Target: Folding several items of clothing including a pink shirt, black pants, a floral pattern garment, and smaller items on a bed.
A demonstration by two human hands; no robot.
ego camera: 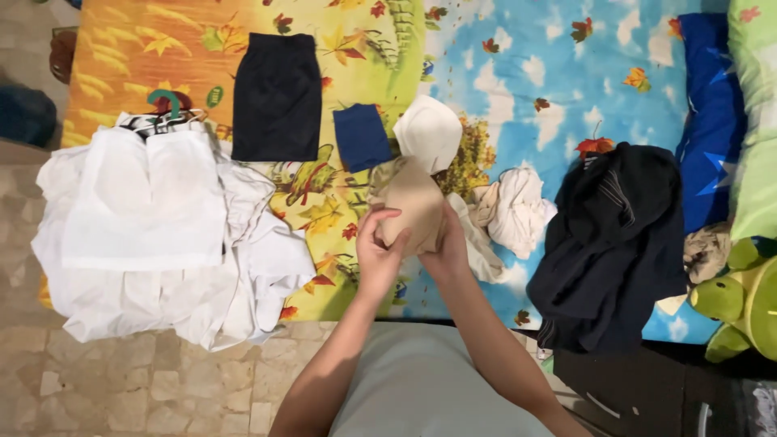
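Both my hands hold a small beige cloth (414,204) over the bed's near edge. My left hand (379,252) pinches its lower left side and my right hand (443,247) grips its lower right side. Just beyond the cloth lie a folded white garment (430,129) and a folded blue piece (361,137). A crumpled cream garment (511,209) sits right of my hands.
A stack of white shirts (154,226) with a green hanger (166,101) lies at the left. A folded black skirt (277,95) rests further back. A dark pile of clothes (615,243) is at the right, beside a blue pillow (712,121) and a green plush toy (740,299). The bedsheet (526,73) is leaf-patterned.
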